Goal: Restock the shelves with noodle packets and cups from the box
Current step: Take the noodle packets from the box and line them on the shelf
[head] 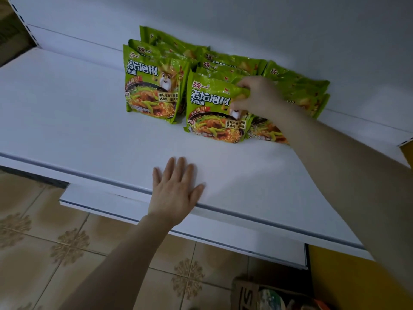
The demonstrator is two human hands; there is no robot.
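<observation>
Several green noodle packets stand in rows at the back of the white shelf (78,121). My right hand (254,97) grips the upper right corner of the front middle packet (212,110), which stands upright. The left row's front packet (152,90) stands apart from it. More packets (299,90) lean behind my right forearm, partly hidden. My left hand (176,189) lies flat, fingers spread, on the shelf's front edge and holds nothing. The cardboard box (250,294) sits on the floor at the lower right, only its top corner showing.
A lower white shelf (93,198) juts out beneath the front edge. Patterned tiled floor (55,242) lies below. A yellow panel (357,283) stands at the right. The shelf's white back wall (268,25) rises behind the packets.
</observation>
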